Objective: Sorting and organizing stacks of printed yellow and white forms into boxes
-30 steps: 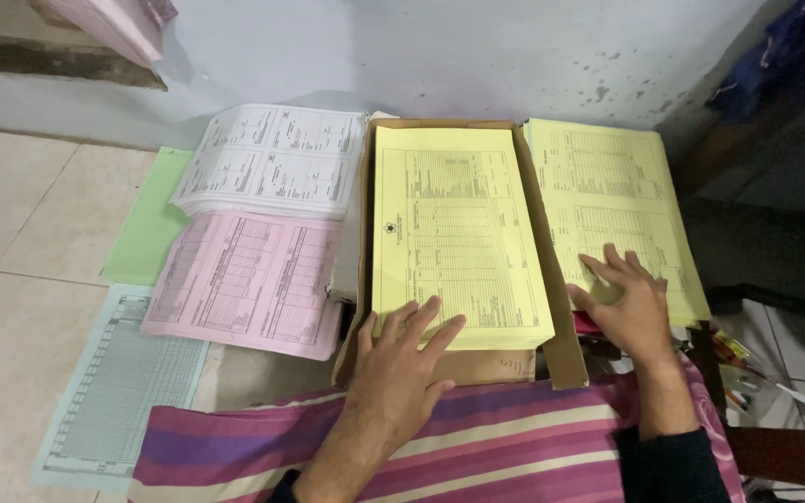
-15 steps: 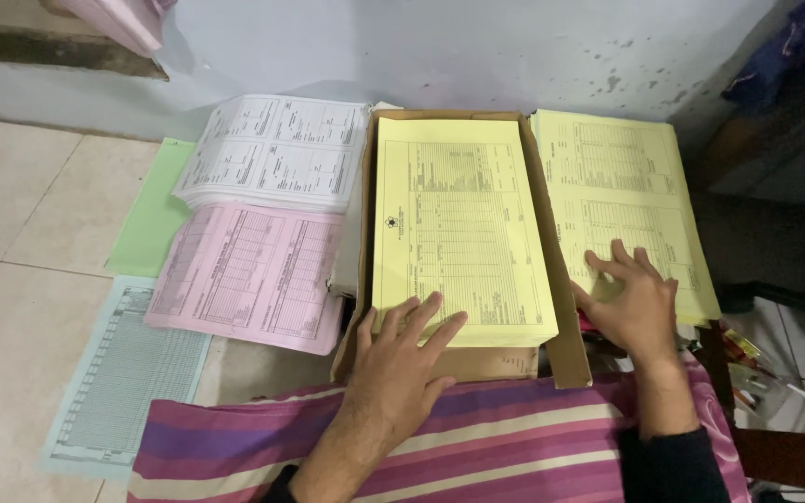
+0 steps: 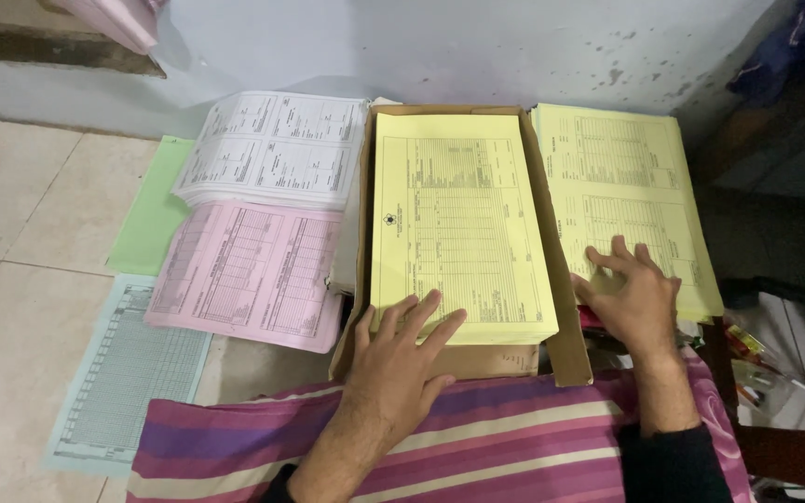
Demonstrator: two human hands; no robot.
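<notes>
A thick stack of yellow printed forms (image 3: 454, 214) lies in a shallow brown cardboard box (image 3: 563, 326). My left hand (image 3: 401, 354) rests flat, fingers spread, on the near left corner of that stack and holds nothing. A second pile of yellow forms (image 3: 631, 177) lies to the right of the box. My right hand (image 3: 631, 293) lies palm down, fingers apart, on the near part of this pile. A striped pink and purple cloth (image 3: 477, 442) covers my lap below both hands.
On the tiled floor to the left lie a white stack of forms (image 3: 272, 149), pink forms (image 3: 249, 270), a green sheet (image 3: 146, 214) and a pale blue sheet (image 3: 123, 373). A pale wall runs along the back. Dark furniture and small items stand at the right.
Both hands stay in place on the yellow piles. The view has shifted slightly; the papers have not moved.
</notes>
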